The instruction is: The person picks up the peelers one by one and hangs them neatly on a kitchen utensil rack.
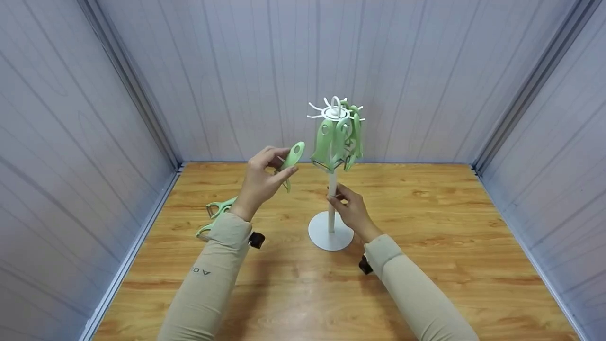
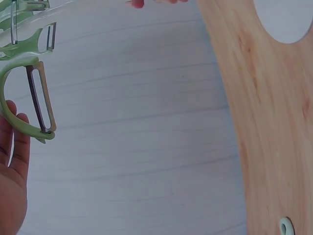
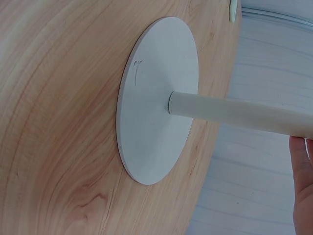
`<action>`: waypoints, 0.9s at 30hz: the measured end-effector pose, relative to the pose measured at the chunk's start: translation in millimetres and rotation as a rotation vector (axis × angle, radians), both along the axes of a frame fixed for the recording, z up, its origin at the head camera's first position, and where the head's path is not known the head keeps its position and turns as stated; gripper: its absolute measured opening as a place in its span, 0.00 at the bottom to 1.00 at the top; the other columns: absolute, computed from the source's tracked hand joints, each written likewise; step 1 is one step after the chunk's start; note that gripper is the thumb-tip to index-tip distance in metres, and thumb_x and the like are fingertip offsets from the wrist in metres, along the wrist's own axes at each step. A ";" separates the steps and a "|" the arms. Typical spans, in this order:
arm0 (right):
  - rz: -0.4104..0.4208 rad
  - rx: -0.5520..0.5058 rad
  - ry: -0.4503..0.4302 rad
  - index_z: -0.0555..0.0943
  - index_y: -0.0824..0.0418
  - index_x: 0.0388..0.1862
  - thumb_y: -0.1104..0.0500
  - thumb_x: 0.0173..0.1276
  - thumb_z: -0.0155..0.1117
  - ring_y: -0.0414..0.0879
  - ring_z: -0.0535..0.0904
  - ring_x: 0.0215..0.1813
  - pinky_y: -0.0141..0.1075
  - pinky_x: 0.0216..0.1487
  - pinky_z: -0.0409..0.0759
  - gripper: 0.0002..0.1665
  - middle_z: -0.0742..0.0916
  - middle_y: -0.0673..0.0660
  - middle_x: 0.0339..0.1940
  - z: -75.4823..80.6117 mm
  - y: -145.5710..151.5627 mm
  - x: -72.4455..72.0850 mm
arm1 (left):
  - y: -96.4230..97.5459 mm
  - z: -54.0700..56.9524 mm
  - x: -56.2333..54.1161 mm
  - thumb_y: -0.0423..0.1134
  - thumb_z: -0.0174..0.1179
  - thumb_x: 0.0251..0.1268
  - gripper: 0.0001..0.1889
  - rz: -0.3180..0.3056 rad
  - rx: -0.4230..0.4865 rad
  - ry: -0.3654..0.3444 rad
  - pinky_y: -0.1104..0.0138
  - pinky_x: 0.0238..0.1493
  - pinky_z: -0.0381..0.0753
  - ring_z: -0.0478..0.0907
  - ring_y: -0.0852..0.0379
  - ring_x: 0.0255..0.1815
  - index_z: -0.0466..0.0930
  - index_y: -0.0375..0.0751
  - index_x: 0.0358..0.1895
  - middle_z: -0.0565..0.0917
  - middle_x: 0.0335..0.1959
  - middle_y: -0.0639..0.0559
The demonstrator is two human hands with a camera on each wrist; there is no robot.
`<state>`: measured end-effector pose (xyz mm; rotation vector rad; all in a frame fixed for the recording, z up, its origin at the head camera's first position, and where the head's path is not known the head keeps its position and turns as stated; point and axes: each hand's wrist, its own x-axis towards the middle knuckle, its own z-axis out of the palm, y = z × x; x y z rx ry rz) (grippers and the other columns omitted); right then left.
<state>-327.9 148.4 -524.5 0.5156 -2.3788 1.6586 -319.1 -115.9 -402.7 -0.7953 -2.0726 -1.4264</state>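
Between thumb and fingers my left hand (image 1: 266, 173) pinches a green peeler (image 1: 294, 154), raised to the left of a white hook stand. In the left wrist view that peeler's metal blade (image 2: 41, 97) faces the camera, its handle mostly out of frame. My right hand (image 1: 351, 208) grips the stand's white pole (image 3: 234, 113) below its middle. Several green peelers (image 1: 324, 142) hang from hooks on the front and right of the stand's top ring (image 1: 335, 112); bare hooks show on its left. The round white base (image 3: 156, 103) sits flat on the wooden table.
More green peelers (image 1: 218, 218) lie on the wooden table (image 1: 440, 237) at the left, partly hidden by my left forearm. Pale panel walls (image 1: 416, 71) enclose the table at the back and both sides. Dark wrist cameras (image 1: 256, 240) hang under both cuffs.
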 end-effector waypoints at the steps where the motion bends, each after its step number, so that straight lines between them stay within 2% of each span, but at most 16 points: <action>1: -0.001 0.004 0.004 0.84 0.65 0.66 0.59 0.83 0.66 0.54 0.86 0.52 0.52 0.54 0.91 0.18 0.89 0.64 0.51 -0.1 0.1 0.1 | 0.6 0.8 0.5 0.32 0.78 0.66 0.18 0.000 0.001 0.005 0.72 0.45 0.84 0.83 0.58 0.37 0.89 0.32 0.57 0.87 0.45 0.41; 13: 0.013 0.008 0.039 0.84 0.65 0.65 0.60 0.83 0.64 0.53 0.88 0.50 0.47 0.51 0.93 0.17 0.90 0.63 0.50 -1.6 1.6 -0.2 | 4.1 2.4 -0.9 0.31 0.79 0.64 0.17 -0.012 0.030 0.066 0.69 0.43 0.86 0.83 0.57 0.34 0.89 0.31 0.54 0.88 0.43 0.41; 20: 0.008 0.023 0.036 0.84 0.65 0.63 0.59 0.84 0.63 0.51 0.87 0.49 0.45 0.49 0.92 0.16 0.90 0.62 0.50 -0.9 1.7 -0.4 | 3.9 8.5 -0.3 0.30 0.78 0.64 0.18 -0.021 0.028 0.066 0.71 0.43 0.85 0.83 0.57 0.34 0.88 0.30 0.55 0.88 0.43 0.39; 27: 0.016 0.023 0.035 0.84 0.65 0.65 0.59 0.85 0.63 0.50 0.86 0.49 0.49 0.51 0.92 0.17 0.89 0.63 0.50 -0.7 1.8 0.3 | 4.3 17.7 -0.2 0.31 0.78 0.65 0.18 -0.008 0.027 0.094 0.72 0.43 0.85 0.83 0.57 0.35 0.88 0.29 0.56 0.88 0.44 0.39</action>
